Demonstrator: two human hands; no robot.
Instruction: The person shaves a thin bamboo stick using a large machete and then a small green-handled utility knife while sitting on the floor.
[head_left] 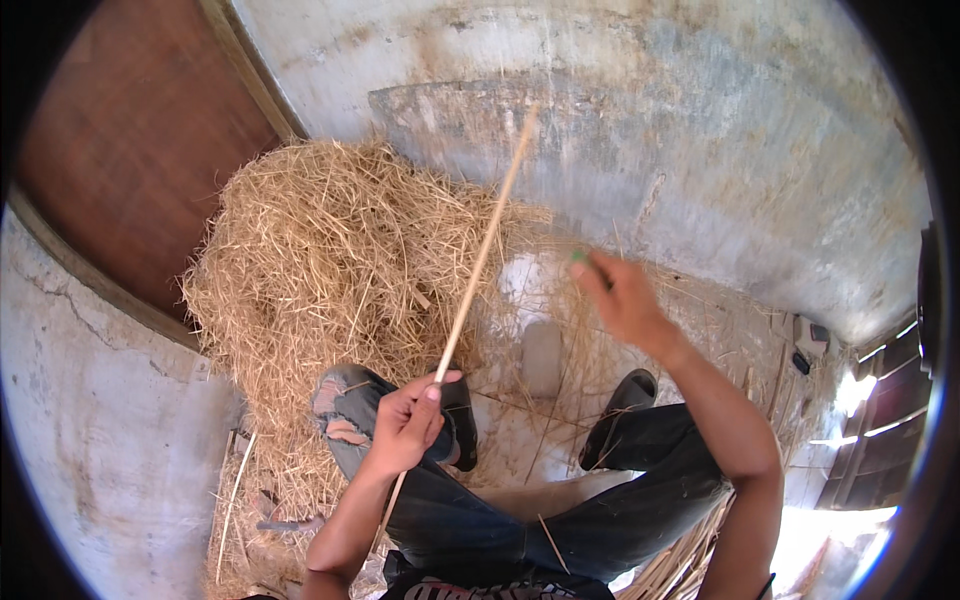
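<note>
My left hand [410, 415] is closed around a long, thin, pale stick [485, 250], which looks like split bamboo or cane. The stick slants up and away from my left knee, its far end in front of the wall, its near end passing down beside my left thigh. My right hand [630, 305] is raised to the right of the stick, apart from it and slightly blurred. Its fingers are curled around a small object with a green end [579, 257]; most of that object is hidden in the grip.
A big heap of straw-like shavings [330, 250] lies at left, against the stained wall [700, 130] and a brown panel [140, 130]. A grey block [541, 360] sits between my feet. Several thin sticks [685, 565] lie at lower right. Small dark objects [802, 362] rest at far right.
</note>
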